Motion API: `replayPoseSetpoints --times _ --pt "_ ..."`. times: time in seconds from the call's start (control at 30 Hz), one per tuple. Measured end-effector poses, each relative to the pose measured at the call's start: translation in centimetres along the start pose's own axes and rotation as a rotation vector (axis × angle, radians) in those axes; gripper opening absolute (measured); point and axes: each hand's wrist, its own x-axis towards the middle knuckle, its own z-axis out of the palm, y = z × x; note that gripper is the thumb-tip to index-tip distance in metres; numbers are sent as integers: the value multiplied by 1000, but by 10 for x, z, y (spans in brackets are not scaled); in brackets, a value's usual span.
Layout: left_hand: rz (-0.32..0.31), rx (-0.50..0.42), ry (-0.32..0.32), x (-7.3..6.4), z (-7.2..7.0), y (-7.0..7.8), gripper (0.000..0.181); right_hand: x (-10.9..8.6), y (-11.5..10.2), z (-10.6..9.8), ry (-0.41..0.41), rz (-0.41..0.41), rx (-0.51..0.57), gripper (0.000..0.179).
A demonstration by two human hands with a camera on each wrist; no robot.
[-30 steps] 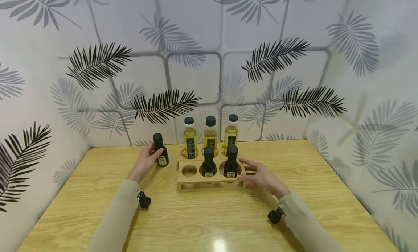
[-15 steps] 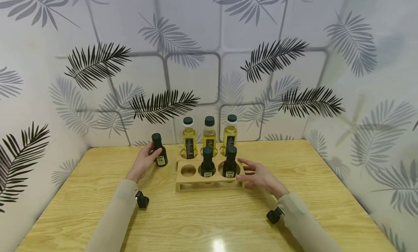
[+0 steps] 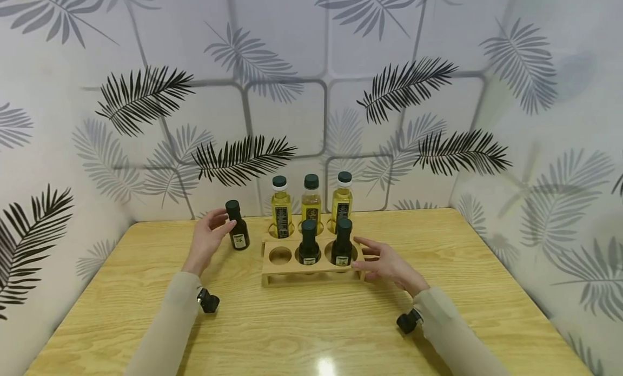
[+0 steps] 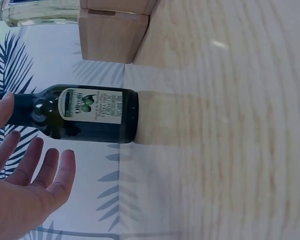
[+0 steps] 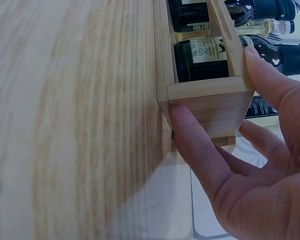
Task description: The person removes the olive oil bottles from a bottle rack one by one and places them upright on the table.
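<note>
Fingers loosely spread, the left hand (image 3: 206, 236) hovers beside a bottle (image 3: 239, 234) at left; the right hand (image 3: 388, 264) rests extended fingers on the rack's (image 3: 292, 268) right end.

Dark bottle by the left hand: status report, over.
Left hand open at dark bottle; right hand touching rack's end. Dark bottle standing on table, left of rack. Nothing seen between them.

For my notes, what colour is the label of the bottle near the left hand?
The label is pale cream; the left wrist view shows it best.
</note>
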Motion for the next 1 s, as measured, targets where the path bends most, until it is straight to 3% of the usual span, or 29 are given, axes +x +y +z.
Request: replayPoseSetpoints --times 0.13,0.33,0.43,0.7,1.0 --pt "-2 0 41 -4 -1 5 54 0 1 0 3 2 1 78" --pt "-31 -28 179 -11 4 14 43 1 3 1 6 4 1 78" --pt "-46 -51 208 -15 7 19 35 1 3 1 8 2 -2 77" --pt "-37 -50 69 -27 18 31 29 2 1 0 6 -1 -8 78" --pt "-24 -91 -29 -35 40 44 27 0 -3 2 2 -5 -1 79"
